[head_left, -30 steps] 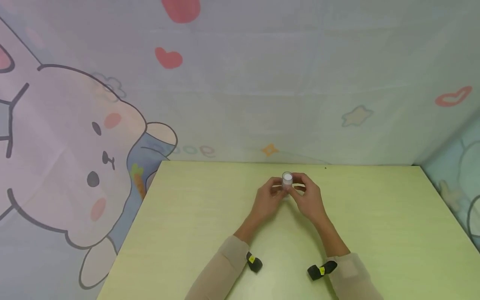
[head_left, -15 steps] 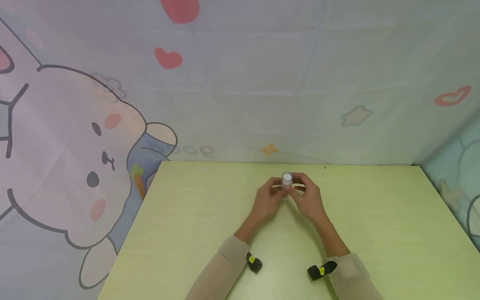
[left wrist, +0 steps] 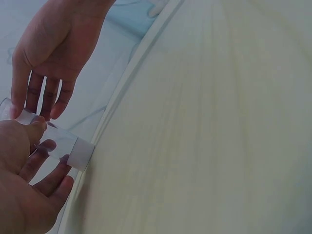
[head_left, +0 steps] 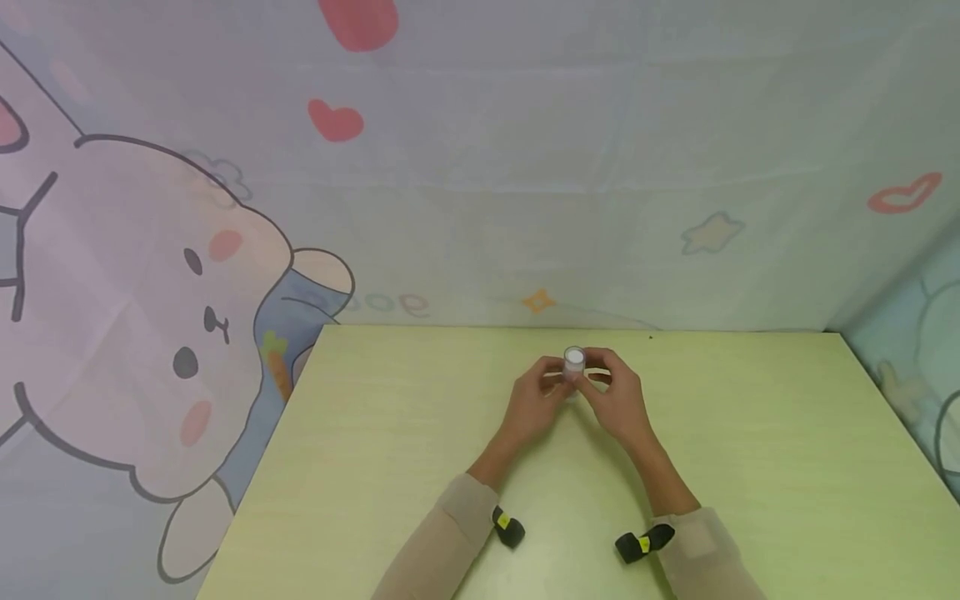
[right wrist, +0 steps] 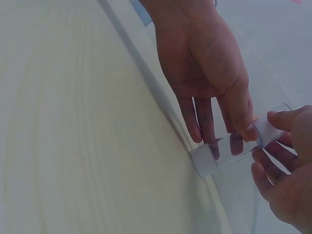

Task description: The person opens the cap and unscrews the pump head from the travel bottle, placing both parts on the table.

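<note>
A small clear cylindrical bottle (head_left: 574, 360) with a white top stands upright between both hands near the table's back edge. In the right wrist view its white lower end (right wrist: 204, 161) is at the tabletop; whether it touches is hard to tell. My left hand (head_left: 534, 404) grips the clear body from the left with thumb and fingers. From the other side my right hand (head_left: 621, 402) pinches the upper, white-topped part, its thumb at the front. The left wrist view shows the bottle's clear body (left wrist: 61, 137) between the fingers of both hands.
A pale yellow-green table (head_left: 390, 433) extends to both sides of the arms. Behind it hangs a printed cloth (head_left: 480, 167) with a rabbit and hearts. A black wrist camera (head_left: 508, 527) sits at the left sleeve, another black camera (head_left: 643, 542) at the right.
Both hands and the bottle hold the same place and grip. The head view has only shifted very slightly.
</note>
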`<state>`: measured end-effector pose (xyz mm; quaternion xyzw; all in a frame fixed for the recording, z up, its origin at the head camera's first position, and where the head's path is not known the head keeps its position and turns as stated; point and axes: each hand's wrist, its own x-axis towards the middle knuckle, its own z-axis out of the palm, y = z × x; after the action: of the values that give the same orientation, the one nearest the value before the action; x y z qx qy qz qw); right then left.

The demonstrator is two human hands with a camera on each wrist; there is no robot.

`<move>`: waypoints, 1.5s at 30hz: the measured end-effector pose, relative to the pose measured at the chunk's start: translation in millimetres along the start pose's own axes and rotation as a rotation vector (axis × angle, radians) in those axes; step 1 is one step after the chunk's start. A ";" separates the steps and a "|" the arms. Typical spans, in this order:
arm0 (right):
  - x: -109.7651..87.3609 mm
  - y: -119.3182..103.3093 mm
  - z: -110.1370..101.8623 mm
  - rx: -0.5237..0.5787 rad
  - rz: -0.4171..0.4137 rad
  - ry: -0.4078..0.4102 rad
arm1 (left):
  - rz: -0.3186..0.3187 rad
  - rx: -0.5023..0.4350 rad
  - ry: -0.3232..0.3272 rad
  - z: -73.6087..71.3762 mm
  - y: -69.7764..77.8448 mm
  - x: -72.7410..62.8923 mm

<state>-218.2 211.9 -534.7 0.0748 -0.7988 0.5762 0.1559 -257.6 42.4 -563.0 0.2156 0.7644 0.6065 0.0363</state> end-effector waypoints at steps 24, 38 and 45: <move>-2.7 -14.0 0.8 0.005 0.023 -0.001 | -0.017 -0.001 0.000 -0.7 -0.1 -1.3; -1.6 -3.0 -0.2 0.006 0.002 -0.008 | 0.000 -0.013 0.004 -0.5 -1.3 -1.0; -1.1 -4.4 0.2 -0.005 -0.023 -0.002 | -0.015 -0.019 0.015 -0.9 0.1 -0.3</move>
<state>-215.9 210.2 -531.2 0.0841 -0.7996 0.5722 0.1617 -257.6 41.5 -562.7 0.2051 0.7603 0.6152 0.0373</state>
